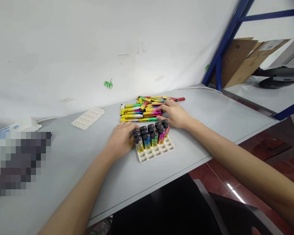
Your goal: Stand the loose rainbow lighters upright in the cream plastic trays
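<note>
Upright lighters (147, 141) with black tops and shiny bodies in yellow, blue, green, pink and red fill the back rows of a cream slotted tray (157, 151). The front slots of this tray hold nothing. Curved round the tray's back left corner is my left hand (121, 138), its fingers behind the lighters and its thumb mostly hidden. My right hand (174, 113) reaches over the right side of a loose pile of shiny, multicoloured lighter-sized pieces (134, 111). Its fingers are apart, with the fingertips touching pieces of the pile.
Another cream slotted tray (88, 118) lies to the left near the wall. A white box (20, 127) stands at the far left. On the right are a blue metal frame (219, 71), cardboard boxes (244, 60) and a black device (279, 78). The table's front edge runs below my hands.
</note>
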Tool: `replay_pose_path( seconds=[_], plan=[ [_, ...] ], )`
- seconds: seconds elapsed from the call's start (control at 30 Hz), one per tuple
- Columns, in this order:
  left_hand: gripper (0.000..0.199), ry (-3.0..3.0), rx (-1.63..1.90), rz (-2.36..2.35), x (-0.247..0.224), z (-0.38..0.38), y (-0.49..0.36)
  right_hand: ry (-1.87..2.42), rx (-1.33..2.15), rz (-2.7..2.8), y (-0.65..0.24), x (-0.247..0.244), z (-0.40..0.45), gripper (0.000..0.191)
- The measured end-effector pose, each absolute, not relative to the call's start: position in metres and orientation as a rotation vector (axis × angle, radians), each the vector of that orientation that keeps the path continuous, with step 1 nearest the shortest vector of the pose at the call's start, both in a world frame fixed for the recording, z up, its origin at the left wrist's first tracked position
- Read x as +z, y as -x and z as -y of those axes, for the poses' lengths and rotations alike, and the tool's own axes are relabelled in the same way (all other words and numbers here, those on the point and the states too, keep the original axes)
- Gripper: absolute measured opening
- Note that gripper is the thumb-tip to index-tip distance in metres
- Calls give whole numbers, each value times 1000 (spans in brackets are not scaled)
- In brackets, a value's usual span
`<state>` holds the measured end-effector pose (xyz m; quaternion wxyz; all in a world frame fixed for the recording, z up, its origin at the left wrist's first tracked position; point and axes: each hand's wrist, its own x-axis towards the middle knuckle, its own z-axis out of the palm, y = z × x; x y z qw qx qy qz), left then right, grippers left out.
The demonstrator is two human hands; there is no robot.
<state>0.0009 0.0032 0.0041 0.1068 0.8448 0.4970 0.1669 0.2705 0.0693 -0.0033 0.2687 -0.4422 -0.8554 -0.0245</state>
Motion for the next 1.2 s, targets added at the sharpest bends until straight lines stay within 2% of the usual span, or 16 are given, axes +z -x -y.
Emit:
replay_pose_path(
  seconds=[0.2,0.37,0.53,0.8,1.2],
  plan=[
    [22,-2479,490,-1487,4,-1,-1,1210,-26,2321,-268,-5,-63,19],
    [21,-2489,491,-1479,5,-2,0,1177,4,2338,-271,-7,-65,19],
    [21,-2493,486,-1475,6,-2,0,1128,278,2080,-271,-8,-70,11],
    [23,-2467,481,-1485,7,-1,-1,984,1058,1255,-270,8,-68,30],
    [22,-2477,482,-1470,6,-2,0,1068,1323,1016,-275,16,-68,57]
  ],
)
